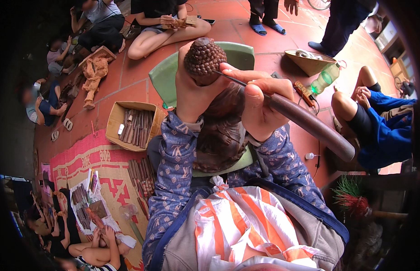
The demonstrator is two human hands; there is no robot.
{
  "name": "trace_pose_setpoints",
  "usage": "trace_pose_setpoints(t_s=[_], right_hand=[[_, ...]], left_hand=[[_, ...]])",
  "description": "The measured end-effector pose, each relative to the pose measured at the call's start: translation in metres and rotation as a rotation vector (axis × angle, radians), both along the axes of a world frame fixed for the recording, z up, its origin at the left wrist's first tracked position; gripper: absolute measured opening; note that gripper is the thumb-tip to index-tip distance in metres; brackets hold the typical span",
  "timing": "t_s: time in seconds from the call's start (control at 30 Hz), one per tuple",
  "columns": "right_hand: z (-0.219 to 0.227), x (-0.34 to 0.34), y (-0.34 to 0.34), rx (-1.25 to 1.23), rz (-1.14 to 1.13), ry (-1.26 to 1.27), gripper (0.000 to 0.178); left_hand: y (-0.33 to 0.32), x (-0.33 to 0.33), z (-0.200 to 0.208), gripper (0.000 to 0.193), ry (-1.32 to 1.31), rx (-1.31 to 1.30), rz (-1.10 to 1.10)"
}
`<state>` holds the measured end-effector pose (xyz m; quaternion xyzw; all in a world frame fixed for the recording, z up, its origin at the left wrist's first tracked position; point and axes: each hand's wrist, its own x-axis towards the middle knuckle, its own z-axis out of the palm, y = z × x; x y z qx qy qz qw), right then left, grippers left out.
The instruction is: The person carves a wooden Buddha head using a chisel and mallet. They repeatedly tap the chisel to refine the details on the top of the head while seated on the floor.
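Noted at left: a red-and-tan mat (112, 174), with a row of carving tools (140, 178) laid along it; just above, a cardboard box (128, 105) filled with further tools. Next, the left hand (192, 88): wrapped around the left side of the head of a dark brown statue (221, 144), fingers partly hidden. Found at centre, on a green chair (241, 54), between both forearms. Judged well advanced: overall form, draped folds and rows of curls already cut. Judged as possibly left: fine detail along the lower edge of the curls. Face largely covered; not assessable. Seen on the statue: tight rounded curls, matt above; smooth, glossy body below. To the right, the right hand (266, 101): closed around a long-handled chisel (314, 126), index finger extended along the blade, tip at the curls. Farther right: a green bottle (325, 79).
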<state>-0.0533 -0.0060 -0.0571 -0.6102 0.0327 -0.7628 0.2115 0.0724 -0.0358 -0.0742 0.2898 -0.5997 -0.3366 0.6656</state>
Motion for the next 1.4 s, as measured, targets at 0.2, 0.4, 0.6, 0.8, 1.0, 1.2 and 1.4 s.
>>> trace_pose_setpoints(t_s=[0.2,0.4,0.6,0.8,1.0,1.2,1.4], right_hand=[[-0.003,-0.004,0.001,-0.032,-0.089,0.175,0.015],[-0.006,-0.001,0.004,-0.058,-0.16,0.171,0.014],[-0.001,0.005,0.013,0.106,-0.143,0.034,0.013],[0.006,-0.017,0.03,0.117,0.143,0.236,0.008],[0.01,-0.03,0.023,0.002,-0.237,0.446,0.01],[0.006,-0.023,0.011,-0.129,-0.251,0.459,0.015],[-0.003,-0.014,0.005,-0.161,-0.241,0.365,0.016]], left_hand=[[-0.001,0.001,-0.001,0.065,0.02,0.014,-0.02],[0.0,0.0,0.0,0.066,0.026,0.041,-0.021],[0.001,-0.001,-0.001,0.065,0.064,0.008,-0.061],[0.002,-0.004,0.004,0.06,0.031,-0.012,-0.045],[0.004,-0.003,0.006,0.061,0.03,-0.02,-0.086],[0.004,-0.001,0.004,0.062,0.052,0.012,-0.104],[0.004,-0.002,0.004,0.063,0.065,0.03,-0.091]])
